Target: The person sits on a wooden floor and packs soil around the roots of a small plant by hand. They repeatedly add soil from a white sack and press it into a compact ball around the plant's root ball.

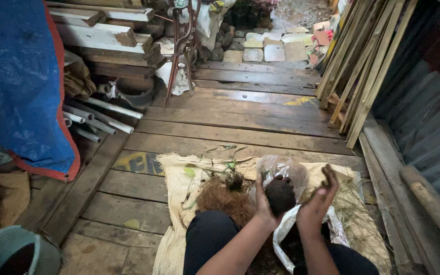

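A dark ball of soil (pixel 280 196) sits low in the frame, right of centre, cupped in the person's left hand (pixel 265 201), whose fingers curl around it. The right hand (pixel 322 196) is open beside it, palm turned toward the ball. Beneath lie a sack (pixel 176 178), brown fibre (pixel 220 198) and a clear plastic bag (pixel 283 168).

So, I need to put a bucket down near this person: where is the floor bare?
Bare planks lie between the sack and the paving stones, and left of the sack. The sack is crowded with fibre, and battens lean at right.
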